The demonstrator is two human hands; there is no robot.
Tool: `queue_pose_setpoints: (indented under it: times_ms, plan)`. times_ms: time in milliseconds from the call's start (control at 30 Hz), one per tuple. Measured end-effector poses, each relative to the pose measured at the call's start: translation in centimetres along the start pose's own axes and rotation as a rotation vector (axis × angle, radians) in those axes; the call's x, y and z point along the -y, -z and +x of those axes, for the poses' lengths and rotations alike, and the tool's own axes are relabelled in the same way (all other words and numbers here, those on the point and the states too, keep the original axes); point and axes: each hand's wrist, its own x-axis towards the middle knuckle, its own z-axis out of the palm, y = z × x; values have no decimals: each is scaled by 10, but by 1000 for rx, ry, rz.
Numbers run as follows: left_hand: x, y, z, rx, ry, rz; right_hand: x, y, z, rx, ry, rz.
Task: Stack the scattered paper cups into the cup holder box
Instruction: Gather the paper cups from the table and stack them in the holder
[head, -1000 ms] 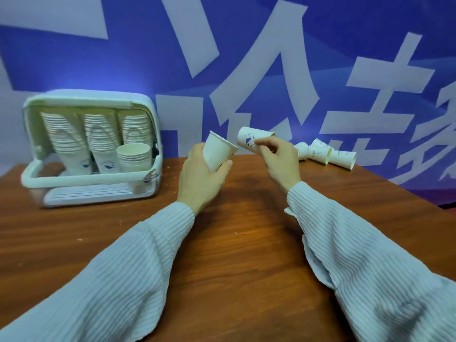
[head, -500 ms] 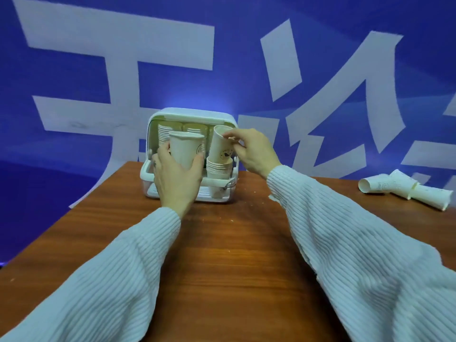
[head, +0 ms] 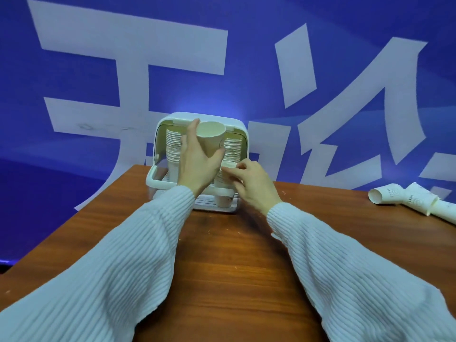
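With the right hand (head: 254,186) pinching the rim of the short stack (head: 225,178) at the cup holder box (head: 197,164) and the left hand (head: 197,161) gripping a paper cup (head: 211,140) at 12 o'clock, a crooked insertion may jam; loose cups (head: 404,198) lie on the bench (head: 234,255) at 2 o'clock.

Cream cups (head: 211,139) — white box (head: 237,127), blue backdrop (head: 98,33)

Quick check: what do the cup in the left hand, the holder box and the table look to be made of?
Cup: thin matte off-white paper, rolled rim, small printed logo.
Cup holder box: probably moulded plastic, smooth pale shell with rounded corners and a slotted base.
Table: glossy reddish-brown wood grain; solid wood or laminate, cannot tell.
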Motion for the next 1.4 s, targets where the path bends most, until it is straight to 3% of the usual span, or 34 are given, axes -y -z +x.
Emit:
queue_pose_setpoints:
  times_ms: [200,433,633,733,867,1033,1167,1333,1400]
  plan:
    - [7,-33,24,149,-3,109,-3,-7,-10,-171,21,1]
    - [34,-37,19,384,20,339,-4,-4,-18,-229,-10,138]
    - [40,-40,18,455,-39,502,-13,4,-29,-284,-43,190]
    - [26,-42,21,397,-207,653,-29,11,-41,-256,-65,140]
    - [2,-70,-8,281,-342,472,-61,22,-59,-272,-167,174]
    - [-16,-139,-65,415,-492,327,-112,47,-93,-415,-463,228]
    - [-38,-195,-99,487,-460,237,-167,79,-134,-506,-747,220]
    - [-68,-256,-133,550,-409,78,-241,107,-172,-460,-915,295]
    - [-76,-276,-144,603,-393,49,-266,111,-178,-453,-965,154]
